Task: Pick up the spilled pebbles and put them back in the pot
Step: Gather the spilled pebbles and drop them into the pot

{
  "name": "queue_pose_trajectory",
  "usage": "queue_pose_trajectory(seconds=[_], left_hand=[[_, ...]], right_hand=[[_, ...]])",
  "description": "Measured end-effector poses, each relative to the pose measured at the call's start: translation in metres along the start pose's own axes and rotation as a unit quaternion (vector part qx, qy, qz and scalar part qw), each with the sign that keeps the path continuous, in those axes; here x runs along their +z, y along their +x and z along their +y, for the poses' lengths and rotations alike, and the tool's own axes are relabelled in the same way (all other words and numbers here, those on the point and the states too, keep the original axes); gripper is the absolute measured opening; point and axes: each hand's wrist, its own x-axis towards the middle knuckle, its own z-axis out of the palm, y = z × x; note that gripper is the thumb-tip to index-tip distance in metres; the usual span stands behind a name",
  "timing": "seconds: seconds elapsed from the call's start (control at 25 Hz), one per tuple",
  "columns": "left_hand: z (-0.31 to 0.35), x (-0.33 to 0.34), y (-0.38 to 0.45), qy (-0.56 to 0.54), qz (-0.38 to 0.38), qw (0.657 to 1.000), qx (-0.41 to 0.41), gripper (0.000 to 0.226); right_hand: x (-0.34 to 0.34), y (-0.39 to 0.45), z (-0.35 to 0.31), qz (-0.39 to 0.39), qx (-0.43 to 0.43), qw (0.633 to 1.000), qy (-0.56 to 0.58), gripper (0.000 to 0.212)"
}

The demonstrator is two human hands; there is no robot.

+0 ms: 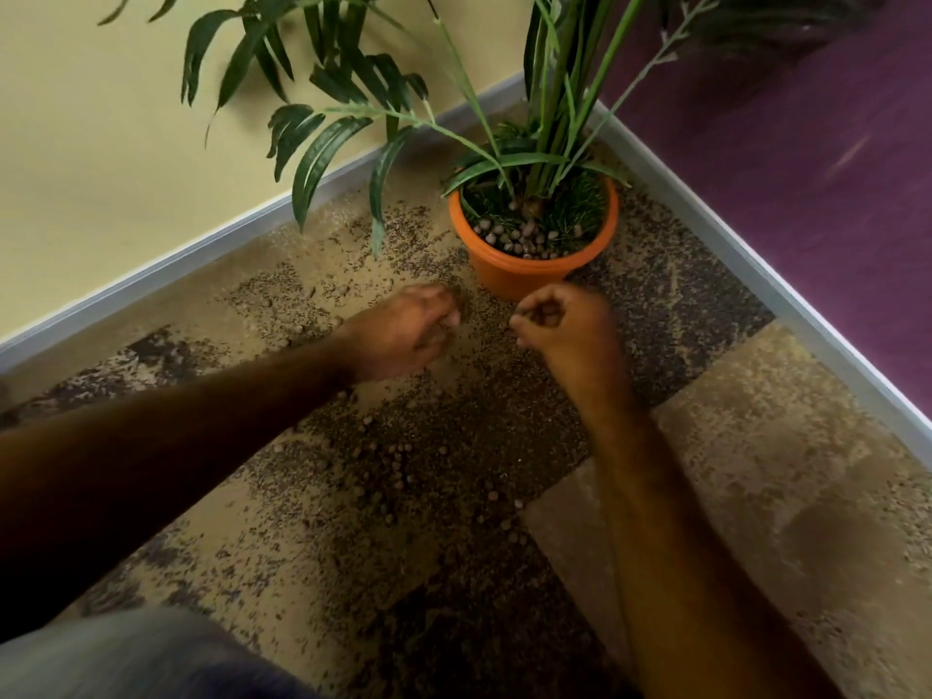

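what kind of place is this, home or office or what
Indoors, a room corner, possibly an office or lobby, though a home cannot be ruled out. Patterned brown-and-tan carpet tiles meet a grey skirting board under yellow and purple walls, with an orange plastic plant pot on the floor.

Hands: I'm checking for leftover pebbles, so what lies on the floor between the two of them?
Head view: only speckled carpet lies between the left hand and right hand; no clear pebble.

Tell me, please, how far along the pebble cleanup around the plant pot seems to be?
Partly done. Some pebbles already lie inside the orange pot. The right hand is curled closed, possibly around pebbles, though blur hides them; the left hand reaches down to the carpet. Left: a loose cluster of spilled pebbles between the forearms.
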Motion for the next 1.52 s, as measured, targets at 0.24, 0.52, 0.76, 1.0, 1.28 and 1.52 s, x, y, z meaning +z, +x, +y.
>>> queue_pose_trajectory(seconds=[0.24,0.52,0.76,1.0,1.28,1.52], left_hand=[[-0.036,0.008,-0.01,0.023,-0.006,0.998,-0.05,0.015],[-0.052,0.02,-0.017,0.041,-0.068,0.988,-0.133,0.03],[-0.047,0.027,-0.018,-0.017,-0.089,0.986,-0.139,0.053],[-0.024,0.055,-0.015,0.019,-0.173,0.976,-0.133,0.08],[-0.014,0.074,-0.015,0.118,-0.224,0.954,-0.159,0.102],[-0.01,0.082,-0.009,0.145,-0.196,0.963,-0.117,0.077]], right_hand=[[-0.057,0.046,-0.047,0.049,-0.08,0.992,-0.083,0.014],[-0.071,0.095,-0.045,-0.103,-0.103,0.963,-0.225,0.033],[-0.045,0.053,-0.027,0.119,-0.176,0.967,-0.138,0.011],[0.028,0.016,0.024,-0.073,-0.056,0.99,-0.108,0.02],[0.06,0.031,0.059,-0.186,-0.014,0.942,-0.278,0.063],[0.06,0.036,0.049,-0.191,-0.108,0.892,-0.395,0.039]])
